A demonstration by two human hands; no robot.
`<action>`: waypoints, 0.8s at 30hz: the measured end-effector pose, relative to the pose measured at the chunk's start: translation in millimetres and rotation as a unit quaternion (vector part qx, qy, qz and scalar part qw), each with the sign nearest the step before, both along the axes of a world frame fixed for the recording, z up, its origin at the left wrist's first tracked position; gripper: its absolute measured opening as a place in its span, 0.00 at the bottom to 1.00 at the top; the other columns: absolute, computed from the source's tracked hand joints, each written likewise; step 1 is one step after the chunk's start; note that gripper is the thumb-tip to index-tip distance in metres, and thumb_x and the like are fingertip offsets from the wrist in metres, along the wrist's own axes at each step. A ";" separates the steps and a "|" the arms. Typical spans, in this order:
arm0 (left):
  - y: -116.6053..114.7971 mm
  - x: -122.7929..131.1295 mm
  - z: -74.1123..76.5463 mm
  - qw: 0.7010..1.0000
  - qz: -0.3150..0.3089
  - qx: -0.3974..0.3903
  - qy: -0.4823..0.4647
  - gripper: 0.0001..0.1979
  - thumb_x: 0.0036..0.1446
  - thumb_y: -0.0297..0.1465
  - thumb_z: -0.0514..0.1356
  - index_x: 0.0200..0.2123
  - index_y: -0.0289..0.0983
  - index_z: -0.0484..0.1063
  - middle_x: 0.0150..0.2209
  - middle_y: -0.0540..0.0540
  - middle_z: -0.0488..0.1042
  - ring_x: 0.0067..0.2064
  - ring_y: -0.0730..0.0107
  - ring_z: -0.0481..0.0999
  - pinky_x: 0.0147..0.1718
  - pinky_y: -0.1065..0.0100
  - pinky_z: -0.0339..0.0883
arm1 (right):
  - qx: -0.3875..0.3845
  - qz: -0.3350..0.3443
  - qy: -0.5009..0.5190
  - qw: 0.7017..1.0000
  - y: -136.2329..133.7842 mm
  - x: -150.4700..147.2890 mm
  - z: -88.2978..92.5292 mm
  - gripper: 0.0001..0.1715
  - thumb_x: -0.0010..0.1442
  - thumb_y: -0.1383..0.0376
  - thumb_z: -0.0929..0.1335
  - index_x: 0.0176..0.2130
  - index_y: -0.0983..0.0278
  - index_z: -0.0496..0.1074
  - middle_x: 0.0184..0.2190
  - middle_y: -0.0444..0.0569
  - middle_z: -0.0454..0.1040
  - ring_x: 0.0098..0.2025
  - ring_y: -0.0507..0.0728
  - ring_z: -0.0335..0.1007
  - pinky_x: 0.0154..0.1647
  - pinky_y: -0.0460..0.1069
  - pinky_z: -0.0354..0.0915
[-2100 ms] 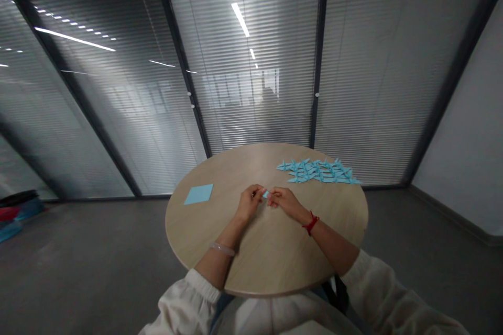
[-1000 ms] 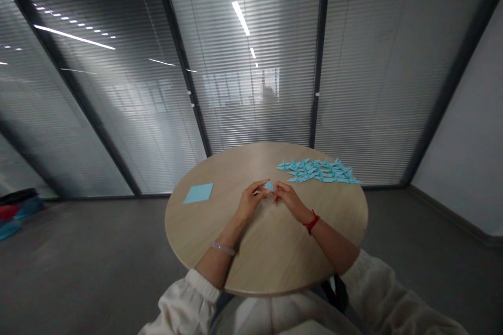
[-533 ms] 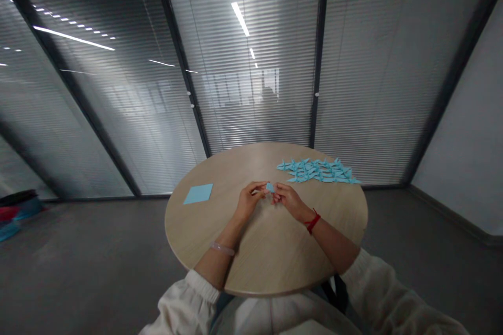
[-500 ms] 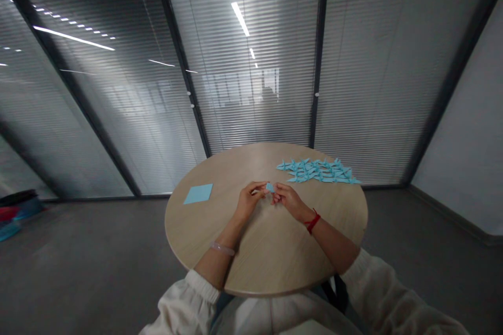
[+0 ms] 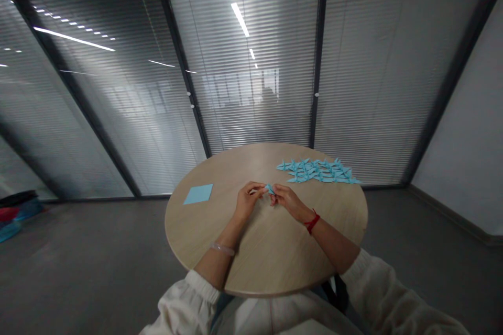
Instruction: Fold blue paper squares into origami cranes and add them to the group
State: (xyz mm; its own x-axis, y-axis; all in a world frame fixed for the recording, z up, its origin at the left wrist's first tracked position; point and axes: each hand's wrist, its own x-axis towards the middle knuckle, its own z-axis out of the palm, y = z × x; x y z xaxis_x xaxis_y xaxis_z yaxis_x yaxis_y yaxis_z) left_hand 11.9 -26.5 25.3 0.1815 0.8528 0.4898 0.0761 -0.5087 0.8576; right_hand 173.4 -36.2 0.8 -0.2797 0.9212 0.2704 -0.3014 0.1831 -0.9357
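Observation:
A small folded piece of blue paper (image 5: 269,189) is held over the middle of the table, between my two hands. My left hand (image 5: 249,199) pinches its left side with thumb and fingertips. On the other side, my right hand (image 5: 288,200) has its fingers closed on the paper's right edge. Fingers cover part of the paper, so its exact folds cannot be made out. To the left lies a flat stack or sheet of blue paper (image 5: 198,194). Several folded blue paper cranes (image 5: 318,171) are set close together in rows at the far right.
The round wooden table (image 5: 275,267) has its front edge close to my body. Behind it stands a glass partition with blinds (image 5: 259,120). A white wall (image 5: 463,141) is at the right, and dark and blue containers (image 5: 27,207) stand on the floor at far left.
The small paper between my fingers has tilted and now looks narrower, with a different side showing. My hands have shifted only slightly; the cranes and flat paper are unmoved.

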 end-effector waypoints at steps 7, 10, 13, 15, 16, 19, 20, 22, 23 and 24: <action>2.7 0.2 -3.0 1.000 0.009 -0.005 0.006 0.16 0.45 0.42 0.65 0.29 0.35 0.76 0.33 0.45 0.74 0.32 0.70 0.72 0.28 0.70 0.68 | 0.011 -0.006 -0.023 1.000 -1.5 0.7 -0.2 0.23 0.52 0.46 0.67 0.26 0.64 0.66 0.23 0.44 0.66 0.26 0.52 0.64 0.31 0.49 0.65; 3.7 0.6 -5.2 1.000 0.009 -0.002 0.017 0.16 0.47 0.42 0.65 0.30 0.35 0.75 0.33 0.45 0.73 0.32 0.71 0.72 0.27 0.71 0.68 | 0.018 -0.020 -0.044 0.999 0.4 1.0 -1.3 0.22 0.53 0.47 0.67 0.28 0.63 0.65 0.24 0.44 0.66 0.27 0.52 0.65 0.31 0.49 0.64; 3.8 2.0 -7.4 1.000 0.008 0.003 0.027 0.16 0.48 0.43 0.64 0.31 0.35 0.74 0.33 0.45 0.72 0.33 0.70 0.72 0.27 0.72 0.69 | 0.055 -0.093 -0.059 0.992 2.8 1.4 -1.4 0.18 0.52 0.51 0.69 0.34 0.62 0.65 0.28 0.43 0.68 0.31 0.53 0.66 0.34 0.48 0.64; 3.9 3.1 -8.4 1.000 0.003 -0.001 0.028 0.16 0.48 0.44 0.63 0.31 0.35 0.73 0.33 0.45 0.71 0.35 0.69 0.72 0.28 0.71 0.69 | 0.103 -0.144 -0.065 0.982 3.2 2.0 -0.2 0.17 0.52 0.54 0.70 0.36 0.60 0.64 0.32 0.44 0.69 0.36 0.53 0.67 0.39 0.49 0.64; 4.2 3.5 -8.8 1.000 -0.002 -0.004 0.027 0.17 0.48 0.44 0.63 0.31 0.35 0.72 0.33 0.46 0.71 0.35 0.69 0.72 0.28 0.71 0.70 | 0.125 -0.153 -0.074 0.978 2.9 2.3 0.7 0.15 0.52 0.55 0.69 0.36 0.60 0.65 0.33 0.44 0.69 0.38 0.54 0.67 0.42 0.49 0.64; 6.4 3.9 -10.0 1.000 -0.012 -0.013 0.016 0.18 0.49 0.45 0.62 0.30 0.35 0.70 0.30 0.48 0.70 0.32 0.71 0.71 0.29 0.70 0.70 | 0.153 -0.145 -0.110 0.971 0.8 2.9 3.4 0.12 0.54 0.55 0.68 0.33 0.61 0.67 0.33 0.45 0.70 0.40 0.55 0.68 0.44 0.50 0.63; 7.4 3.6 -10.4 1.000 -0.011 -0.016 0.012 0.18 0.49 0.46 0.62 0.30 0.35 0.69 0.29 0.48 0.70 0.31 0.72 0.71 0.29 0.70 0.70 | 0.153 -0.143 -0.120 0.970 0.2 2.9 3.9 0.12 0.55 0.55 0.67 0.33 0.62 0.68 0.33 0.45 0.71 0.39 0.55 0.68 0.44 0.50 0.63; 9.3 2.9 -11.3 1.000 -0.003 -0.020 0.008 0.18 0.48 0.45 0.62 0.29 0.35 0.68 0.27 0.49 0.70 0.29 0.73 0.71 0.30 0.69 0.70 | 0.151 -0.146 -0.127 0.969 -0.4 2.6 3.7 0.12 0.55 0.56 0.67 0.33 0.62 0.69 0.34 0.46 0.72 0.39 0.54 0.69 0.43 0.49 0.63; 9.9 2.5 -11.7 1.000 0.000 -0.022 0.009 0.18 0.48 0.45 0.62 0.29 0.35 0.68 0.27 0.49 0.70 0.29 0.73 0.71 0.30 0.69 0.69 | 0.149 -0.150 -0.128 0.969 -0.1 2.4 3.0 0.12 0.55 0.56 0.68 0.34 0.62 0.69 0.34 0.46 0.72 0.38 0.54 0.69 0.43 0.49 0.64; 10.3 2.2 -12.0 1.000 0.001 -0.024 0.012 0.18 0.48 0.45 0.63 0.29 0.35 0.68 0.26 0.49 0.70 0.28 0.73 0.71 0.30 0.69 0.69 | 0.148 -0.154 -0.129 0.968 0.6 2.2 1.9 0.12 0.53 0.56 0.69 0.34 0.62 0.70 0.34 0.46 0.72 0.37 0.54 0.69 0.43 0.49 0.64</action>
State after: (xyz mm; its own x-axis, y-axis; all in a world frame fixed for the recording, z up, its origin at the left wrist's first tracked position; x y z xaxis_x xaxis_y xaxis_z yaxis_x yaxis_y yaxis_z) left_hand 14.1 -16.2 13.2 0.1914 0.8753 0.4440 0.0982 -0.4672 0.8787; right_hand 175.5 -35.6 2.8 -0.0973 0.8650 0.4923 0.0468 0.4981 -0.8659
